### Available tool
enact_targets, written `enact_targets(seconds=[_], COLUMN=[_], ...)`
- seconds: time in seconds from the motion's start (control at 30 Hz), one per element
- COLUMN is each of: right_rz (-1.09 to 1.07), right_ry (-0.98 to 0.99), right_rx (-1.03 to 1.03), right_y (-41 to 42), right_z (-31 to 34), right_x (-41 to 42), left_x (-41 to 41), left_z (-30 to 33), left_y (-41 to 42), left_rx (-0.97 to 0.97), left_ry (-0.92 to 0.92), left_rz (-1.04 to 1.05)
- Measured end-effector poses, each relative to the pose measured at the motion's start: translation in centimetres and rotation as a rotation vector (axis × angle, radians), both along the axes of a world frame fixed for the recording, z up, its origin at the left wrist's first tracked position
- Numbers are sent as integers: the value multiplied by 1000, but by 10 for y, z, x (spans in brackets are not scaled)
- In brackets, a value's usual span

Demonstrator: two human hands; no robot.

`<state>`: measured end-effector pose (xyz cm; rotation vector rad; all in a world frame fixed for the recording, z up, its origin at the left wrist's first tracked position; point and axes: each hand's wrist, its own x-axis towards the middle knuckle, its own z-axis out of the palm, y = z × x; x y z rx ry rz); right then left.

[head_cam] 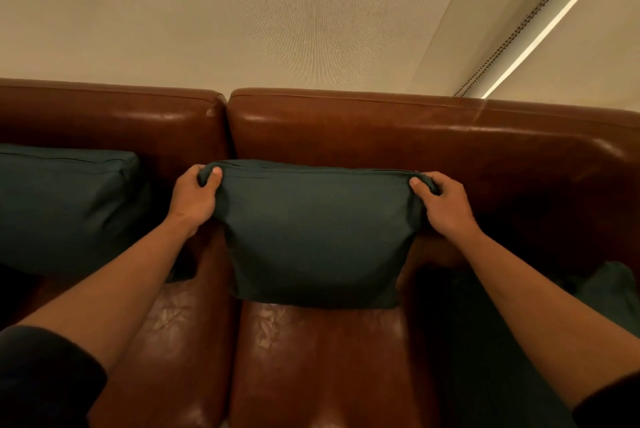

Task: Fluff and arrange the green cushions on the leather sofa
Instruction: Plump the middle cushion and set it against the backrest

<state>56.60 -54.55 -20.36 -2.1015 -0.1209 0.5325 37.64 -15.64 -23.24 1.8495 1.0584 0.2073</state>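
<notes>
Cushion, dark green (317, 237), centre of the frame: I see it standing upright on the seat of the brown leather sofa (346, 130), its back against the right-hand backrest panel, zip seam running along its top edge.

Left hand (194, 197), centre left: its grip is closed on the cushion's upper left corner, thumb in front, fingers curled over the top.

Right hand (446, 204), centre right: same grip on the upper right corner, fabric bunched under the thumb.

Second green cushion (65, 209), left edge of the frame: leaning against the left backrest panel, apart from both hands.

Third green cushion (609, 292), lower right edge: only a part shows behind the right forearm.

Dark sleeves, bottom corners.

Beige roller blind (277, 12), upper frame, with a bead chain (526, 21) at upper right.
</notes>
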Motion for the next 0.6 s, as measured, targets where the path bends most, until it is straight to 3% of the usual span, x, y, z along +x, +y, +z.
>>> enact_targets(seconds=[0.23,0.47,0.6], right_rz=[-11,32,-137], right_ry=[270,381,391], right_rx=[132,101,177], right_y=[-27,-24,-13], right_z=[-17,-58,-78], right_x=[-22,-116,-138], left_x=[-40,-81,-70], left_z=[-10,-43,-44], left_y=[-11,-69,-76], left_rx=[-390,-330,-345], left_ry=[-131,13,6], left_rz=[-28,-222,-77])
